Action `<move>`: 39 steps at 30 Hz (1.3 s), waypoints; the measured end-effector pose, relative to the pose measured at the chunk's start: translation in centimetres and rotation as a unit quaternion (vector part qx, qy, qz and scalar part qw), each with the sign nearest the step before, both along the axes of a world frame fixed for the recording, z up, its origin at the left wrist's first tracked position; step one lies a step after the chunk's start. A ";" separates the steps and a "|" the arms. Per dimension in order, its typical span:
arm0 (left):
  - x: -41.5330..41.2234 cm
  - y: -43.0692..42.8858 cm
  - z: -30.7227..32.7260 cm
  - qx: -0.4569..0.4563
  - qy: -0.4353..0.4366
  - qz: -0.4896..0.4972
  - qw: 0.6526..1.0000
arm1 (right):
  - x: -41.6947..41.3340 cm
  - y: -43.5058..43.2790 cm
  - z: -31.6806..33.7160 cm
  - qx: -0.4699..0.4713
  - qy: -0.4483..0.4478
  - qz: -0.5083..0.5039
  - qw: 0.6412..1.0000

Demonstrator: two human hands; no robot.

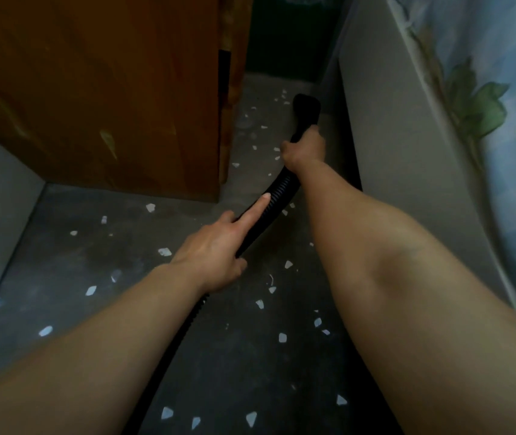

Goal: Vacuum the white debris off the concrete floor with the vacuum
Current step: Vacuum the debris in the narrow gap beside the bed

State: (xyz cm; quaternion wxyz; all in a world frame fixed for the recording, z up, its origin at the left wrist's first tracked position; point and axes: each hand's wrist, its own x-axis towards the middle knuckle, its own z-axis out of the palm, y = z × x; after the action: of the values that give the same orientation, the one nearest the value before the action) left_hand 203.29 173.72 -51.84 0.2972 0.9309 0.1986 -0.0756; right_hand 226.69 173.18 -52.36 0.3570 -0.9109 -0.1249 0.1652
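Beyond and to the left of the left hand, a tall orange-brown wooden cabinet is standing on the dark grey concrete floor. Small white flakes of debris are lying scattered around both hands, many nearer the person than the hands. The left hand is wrapping around the ribbed black plastic vacuum hose, with its index finger lying straight along the ribs, probably to steady the hose and feed it forward. Ahead of it, the right hand is gripping the hose's neck just behind the black vacuum nozzle, aiming it into the narrow gap where more flakes are sitting. Right of that hand, a plain white panel is rising under a pale blue floral fabric.
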 end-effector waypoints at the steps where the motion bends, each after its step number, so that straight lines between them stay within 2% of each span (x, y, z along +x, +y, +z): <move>1: 0.2 -0.2 -0.1 0.001 0.000 -0.002 1.000 | 0.1 0.0 0.0 0.000 -0.002 0.010 1.000; 5: 0.5 -0.5 -0.2 -0.003 0.000 -0.005 1.000 | 0.3 0.1 0.0 0.001 -0.007 0.053 0.999; 13: 1.0 0.0 0.2 -0.014 0.002 -0.010 1.000 | 0.9 0.9 -0.1 0.031 0.003 0.041 0.999; 18: -0.9 -0.7 0.3 -0.017 0.013 -0.032 0.999 | -0.6 -0.2 -0.5 0.016 -0.021 0.099 0.995; 28: -4.8 -3.1 1.7 -0.022 0.003 -0.091 0.996 | -3.9 -4.9 1.0 -0.016 -0.031 0.133 0.990; 33: -4.5 -2.6 0.9 -0.014 -0.023 -0.068 0.997 | -3.7 -4.3 1.3 -0.007 -0.055 0.086 0.995; 39: -1.0 -1.2 0.7 -0.066 -0.018 -0.017 0.998 | -0.7 -0.9 1.5 -0.031 -0.047 0.048 0.997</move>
State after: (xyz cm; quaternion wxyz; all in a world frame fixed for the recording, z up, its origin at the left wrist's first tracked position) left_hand 202.31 172.53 -51.13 0.3602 0.9137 0.1717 -0.0768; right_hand 226.00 172.26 -50.88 0.3138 -0.9212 -0.1799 0.1435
